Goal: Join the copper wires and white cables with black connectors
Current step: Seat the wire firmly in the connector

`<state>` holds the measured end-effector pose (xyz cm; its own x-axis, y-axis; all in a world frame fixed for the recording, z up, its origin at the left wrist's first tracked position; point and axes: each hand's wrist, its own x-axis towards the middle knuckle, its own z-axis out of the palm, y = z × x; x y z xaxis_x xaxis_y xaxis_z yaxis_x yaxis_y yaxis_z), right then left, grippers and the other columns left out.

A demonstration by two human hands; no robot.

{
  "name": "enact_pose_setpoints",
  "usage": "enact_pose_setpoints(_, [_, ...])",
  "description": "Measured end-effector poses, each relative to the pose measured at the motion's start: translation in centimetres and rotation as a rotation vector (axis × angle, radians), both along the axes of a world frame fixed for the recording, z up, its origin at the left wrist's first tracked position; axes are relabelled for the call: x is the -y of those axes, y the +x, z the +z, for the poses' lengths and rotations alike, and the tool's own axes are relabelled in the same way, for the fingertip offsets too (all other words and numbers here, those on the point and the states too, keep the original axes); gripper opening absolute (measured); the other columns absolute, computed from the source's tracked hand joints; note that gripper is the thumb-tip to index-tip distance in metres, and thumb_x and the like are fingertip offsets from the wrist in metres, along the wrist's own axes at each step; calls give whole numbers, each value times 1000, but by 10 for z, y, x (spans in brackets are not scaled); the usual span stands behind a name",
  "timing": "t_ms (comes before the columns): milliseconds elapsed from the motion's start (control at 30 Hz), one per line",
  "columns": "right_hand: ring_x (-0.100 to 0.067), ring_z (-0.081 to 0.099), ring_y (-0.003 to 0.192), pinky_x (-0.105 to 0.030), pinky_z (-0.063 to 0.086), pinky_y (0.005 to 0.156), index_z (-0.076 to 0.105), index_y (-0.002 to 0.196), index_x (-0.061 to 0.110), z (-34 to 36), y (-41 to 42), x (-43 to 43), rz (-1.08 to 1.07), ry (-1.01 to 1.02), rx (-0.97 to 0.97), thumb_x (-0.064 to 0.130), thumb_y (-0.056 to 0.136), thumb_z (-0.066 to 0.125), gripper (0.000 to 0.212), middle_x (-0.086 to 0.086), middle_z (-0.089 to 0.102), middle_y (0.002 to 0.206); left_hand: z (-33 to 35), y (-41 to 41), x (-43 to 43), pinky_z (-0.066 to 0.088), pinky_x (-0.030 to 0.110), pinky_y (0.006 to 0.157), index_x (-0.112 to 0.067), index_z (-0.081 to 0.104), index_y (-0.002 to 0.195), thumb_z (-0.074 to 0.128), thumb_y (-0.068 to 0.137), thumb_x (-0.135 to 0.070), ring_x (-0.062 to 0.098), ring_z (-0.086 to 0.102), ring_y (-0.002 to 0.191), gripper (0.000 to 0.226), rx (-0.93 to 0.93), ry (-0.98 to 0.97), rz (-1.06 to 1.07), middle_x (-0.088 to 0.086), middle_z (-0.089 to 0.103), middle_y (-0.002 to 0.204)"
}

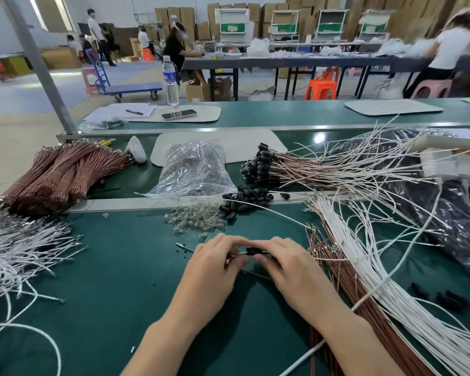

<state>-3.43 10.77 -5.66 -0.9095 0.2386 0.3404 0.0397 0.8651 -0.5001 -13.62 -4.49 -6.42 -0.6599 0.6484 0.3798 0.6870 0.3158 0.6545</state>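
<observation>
While it sits pinched between two sets of fingertips just above the green counter (120,280), the black connector (253,251) lies with its long axis running left to right, roughly level. It is a short, dark, blocky sleeve, only partly visible between the fingers. The right hand (285,264) has thumb and forefinger curled onto its right end. The left hand (215,264) is curled too, pinching a thin copper wire (229,259) right at the connector's left end. The two hands are close together, fingertips almost touching over the part. A thin wire tip (185,248) pokes out leftward past the left knuckles; I cannot tell which strand it belongs to.

Just beyond the hands lie a heap of small clear parts (196,219) and a pile of loose black connectors (244,200), with a clear plastic bag (193,169) behind them. To the right, copper strands (334,256) and white cables (377,267) fan across the counter. More white cables spread at the left edge (17,253), and tied copper bundles (63,172) lie at the far left.
</observation>
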Motion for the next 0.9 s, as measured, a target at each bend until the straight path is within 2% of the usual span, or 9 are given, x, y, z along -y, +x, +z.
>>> enact_pose_setpoints(67, [-11,57,103,-31,45,94,67,125,24,-1,0,-1,-12,-41,-12,27,101,58,27,11,67,107,-3,-2,3,40,16,89,-48,57,117,70,94,-31,-11,52,103,32,62,14,1,-30,60,96])
enact_pose_setpoints(133, [-10,58,102,-27,44,93,68,123,24,-2,1,-2,-43,-72,-36,28,101,58,25,12,67,106,-5,-6,5,46,21,88,-47,56,119,70,94,-33,-2,60,102,32,127,37,-4,-30,61,104])
enact_pose_setpoints(200, [-8,58,101,-21,42,91,68,122,25,-1,1,-3,-80,-120,-62,28,100,58,25,14,66,103,-6,-9,5,49,21,83,-44,59,116,68,96,-32,2,64,94,26,171,71,-8,-28,64,101])
enact_pose_setpoints(300, [-3,56,103,-15,40,91,67,124,27,-1,3,-4,-111,-151,-76,29,101,57,25,17,65,103,-8,-10,5,47,14,77,-43,62,107,65,98,-32,1,65,91,14,197,117,-10,-26,67,97])
enact_pose_setpoints(433, [-4,58,103,-20,42,92,67,124,26,0,3,-4,-125,-171,-82,29,101,56,26,17,64,103,-8,-10,6,46,12,76,-42,63,103,60,100,-39,5,66,92,6,215,174,-16,-21,70,95])
enact_pose_setpoints(567, [-3,58,102,-16,41,90,67,124,26,2,5,-4,-129,-173,-75,32,102,54,27,17,65,103,-6,-9,6,46,13,73,-45,62,101,56,101,-41,7,65,87,6,220,204,-15,-17,70,89])
enact_pose_setpoints(700, [-1,59,100,-19,43,89,67,124,27,4,6,-2,-126,-166,-94,34,102,53,27,19,65,102,-6,-8,6,48,23,70,-44,61,98,54,103,-42,13,63,81,9,223,189,-16,-14,69,87])
enact_pose_setpoints(900, [-9,60,101,-38,46,94,66,126,27,5,7,2,-83,-145,-62,35,103,50,28,17,64,103,-9,-8,7,49,34,69,-41,61,97,50,102,-52,17,64,76,16,216,142,-42,-14,70,87])
